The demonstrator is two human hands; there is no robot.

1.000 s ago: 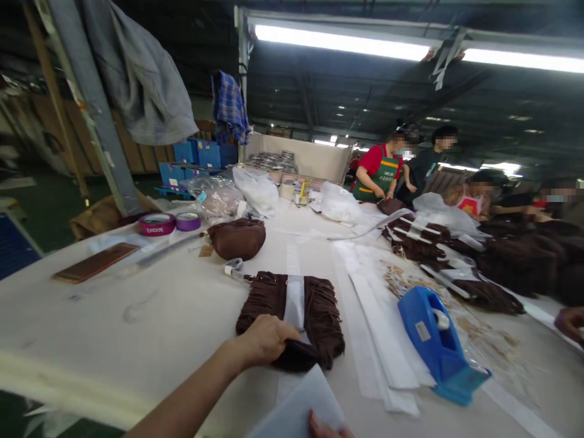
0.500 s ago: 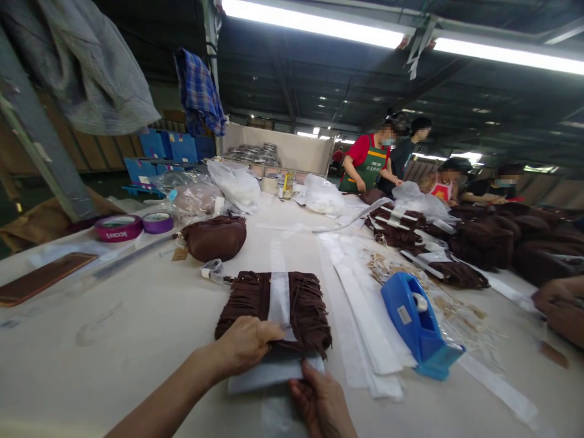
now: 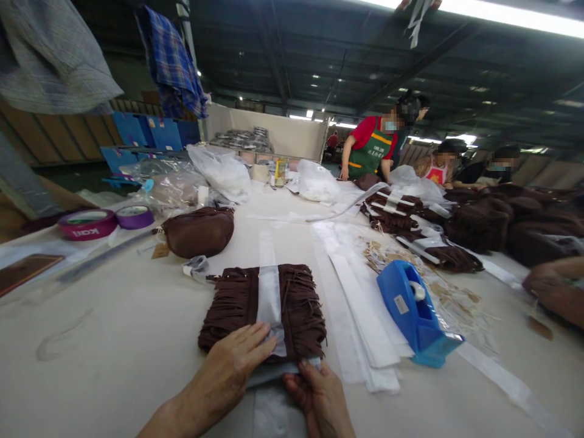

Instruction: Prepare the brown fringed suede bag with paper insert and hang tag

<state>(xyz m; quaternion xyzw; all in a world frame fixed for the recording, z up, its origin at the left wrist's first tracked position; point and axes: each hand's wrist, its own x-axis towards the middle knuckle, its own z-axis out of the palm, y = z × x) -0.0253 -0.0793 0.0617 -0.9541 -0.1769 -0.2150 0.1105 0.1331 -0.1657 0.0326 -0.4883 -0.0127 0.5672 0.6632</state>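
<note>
Fluorescent light hung over a dim workshop, where co-workers stood and sat beyond a pale table. From the head camera, a fringed brown bag lay flat on the table, straight ahead of both hands, with a white strip running across its middle. The left hand was spread flat, its fingers resting on the strip at the bag's near edge. Just beside it, the right hand had thumb and fingers closed on a pale sheet at that same edge; whether the sheet went inside or beneath the bag could not be told. A blue tape dispenser stood to the right, and a smooth brown bag lay behind, to the left.
</note>
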